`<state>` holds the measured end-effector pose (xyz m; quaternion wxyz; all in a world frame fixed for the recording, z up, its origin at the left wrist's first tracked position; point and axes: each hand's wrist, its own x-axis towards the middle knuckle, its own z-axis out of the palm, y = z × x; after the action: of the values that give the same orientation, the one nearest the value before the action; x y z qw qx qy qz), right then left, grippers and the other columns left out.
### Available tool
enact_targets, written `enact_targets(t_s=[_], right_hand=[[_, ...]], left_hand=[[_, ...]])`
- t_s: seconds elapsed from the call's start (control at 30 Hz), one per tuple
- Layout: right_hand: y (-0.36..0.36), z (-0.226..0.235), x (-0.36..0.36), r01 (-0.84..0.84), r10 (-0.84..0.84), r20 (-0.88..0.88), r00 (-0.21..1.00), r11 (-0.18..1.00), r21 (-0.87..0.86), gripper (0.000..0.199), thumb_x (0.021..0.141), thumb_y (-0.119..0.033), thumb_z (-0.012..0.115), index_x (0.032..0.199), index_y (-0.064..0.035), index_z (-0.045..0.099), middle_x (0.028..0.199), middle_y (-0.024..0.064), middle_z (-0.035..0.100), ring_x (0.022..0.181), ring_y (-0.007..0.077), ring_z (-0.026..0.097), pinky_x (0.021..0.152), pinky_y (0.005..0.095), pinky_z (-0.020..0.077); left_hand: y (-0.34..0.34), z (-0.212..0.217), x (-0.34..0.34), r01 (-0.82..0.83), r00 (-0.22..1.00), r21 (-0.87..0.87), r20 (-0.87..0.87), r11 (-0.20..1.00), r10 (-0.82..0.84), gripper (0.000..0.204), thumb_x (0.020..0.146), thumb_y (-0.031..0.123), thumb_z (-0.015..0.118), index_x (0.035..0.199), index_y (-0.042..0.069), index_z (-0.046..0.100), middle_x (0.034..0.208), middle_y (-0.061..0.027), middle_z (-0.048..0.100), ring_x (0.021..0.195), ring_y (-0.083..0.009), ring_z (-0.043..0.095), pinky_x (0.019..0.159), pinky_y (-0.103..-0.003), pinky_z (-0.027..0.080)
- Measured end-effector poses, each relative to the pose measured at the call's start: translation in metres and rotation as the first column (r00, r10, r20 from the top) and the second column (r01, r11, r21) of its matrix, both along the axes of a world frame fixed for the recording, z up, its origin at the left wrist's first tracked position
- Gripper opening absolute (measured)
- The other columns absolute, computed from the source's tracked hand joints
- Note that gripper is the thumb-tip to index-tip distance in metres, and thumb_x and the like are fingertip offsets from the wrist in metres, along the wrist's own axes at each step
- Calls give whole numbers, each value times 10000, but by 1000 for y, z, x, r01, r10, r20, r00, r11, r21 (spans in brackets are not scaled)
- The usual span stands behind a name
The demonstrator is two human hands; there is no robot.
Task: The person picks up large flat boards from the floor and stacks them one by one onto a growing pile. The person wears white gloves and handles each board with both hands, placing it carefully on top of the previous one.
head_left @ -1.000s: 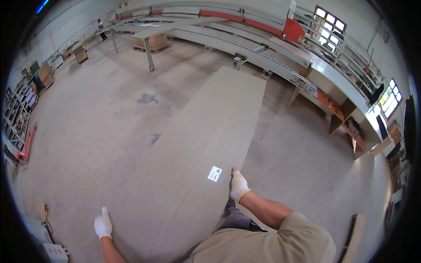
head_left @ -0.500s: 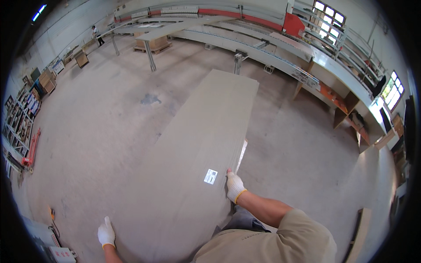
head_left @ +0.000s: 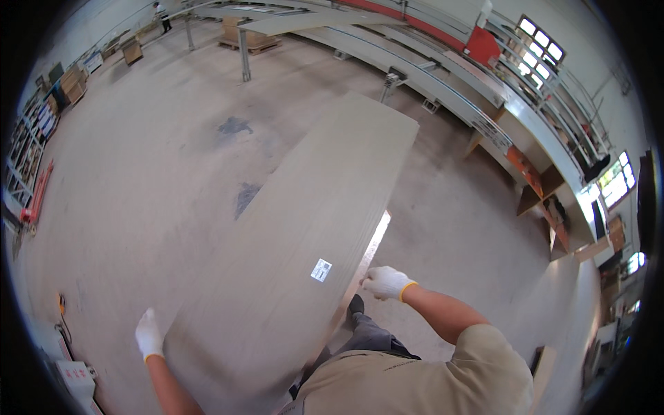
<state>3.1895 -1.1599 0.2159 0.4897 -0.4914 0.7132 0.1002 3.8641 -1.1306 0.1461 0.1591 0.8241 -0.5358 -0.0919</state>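
Observation:
A long grey-brown board (head_left: 297,207) stretches away in front of me, with a small white label (head_left: 321,270) on its top face. My right hand (head_left: 389,283), in a white knit glove with a yellow cuff, is closed at the board's right edge; its fingertips meet the edge and the thumb lies near it. On the other side, my left hand (head_left: 149,335), gloved the same way, is beside the near left edge with its fingers stretched forward. Whether it touches the board is not clear. What supports the board from below is hidden.
A long machine bed (head_left: 443,79) with a red section runs across the far side. Wooden shelving (head_left: 546,183) stands at right, a red pallet jack (head_left: 38,194) at left. A grey box (head_left: 76,377) is at lower left. Far off, a person (head_left: 162,17) stands near stacked panels (head_left: 238,31).
My right hand has shifted right and its thumb has come off the board's top. My left hand has moved forward and left. The board appears turned slightly, showing more of its right edge.

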Motion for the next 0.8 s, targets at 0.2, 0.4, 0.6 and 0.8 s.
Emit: enact_targets(t_s=[0.2,0.4,0.6,0.8], right_hand=[[-21,-1,13,-202,137,-196,971,909,-365,445,931,-377,594,1223,-49,661,1124,208,723,1093,399,672,959,474,518],[-14,-60,36,-213,274,-55,960,587,-781,427,876,-131,643,1284,-7,618,1327,213,622,1283,384,569,1066,467,473],[-26,-119,90,-649,410,-518,751,312,-694,534,931,-97,590,1449,-14,489,1606,195,362,1531,374,231,1274,477,149],[-33,-104,96,-680,431,-532,729,374,-630,567,954,-157,557,1484,11,445,1628,187,329,1531,402,208,1273,518,129]], left_hand=[[-22,-24,-89,-147,982,327,164,934,97,602,1030,546,390,1149,44,700,1221,-224,675,1151,-393,624,1029,-529,438],[-38,-25,-93,-132,991,324,53,937,122,649,1010,604,388,1350,112,641,1450,-140,579,1386,-379,478,1189,-613,241],[4,-40,-85,-340,939,227,134,913,317,649,1022,542,379,1450,77,527,1540,-192,451,1490,-379,304,1243,-581,69],[6,-41,-120,-471,878,52,130,881,462,690,1022,508,402,1552,68,377,1630,-187,317,1533,-372,215,1252,-563,60]])
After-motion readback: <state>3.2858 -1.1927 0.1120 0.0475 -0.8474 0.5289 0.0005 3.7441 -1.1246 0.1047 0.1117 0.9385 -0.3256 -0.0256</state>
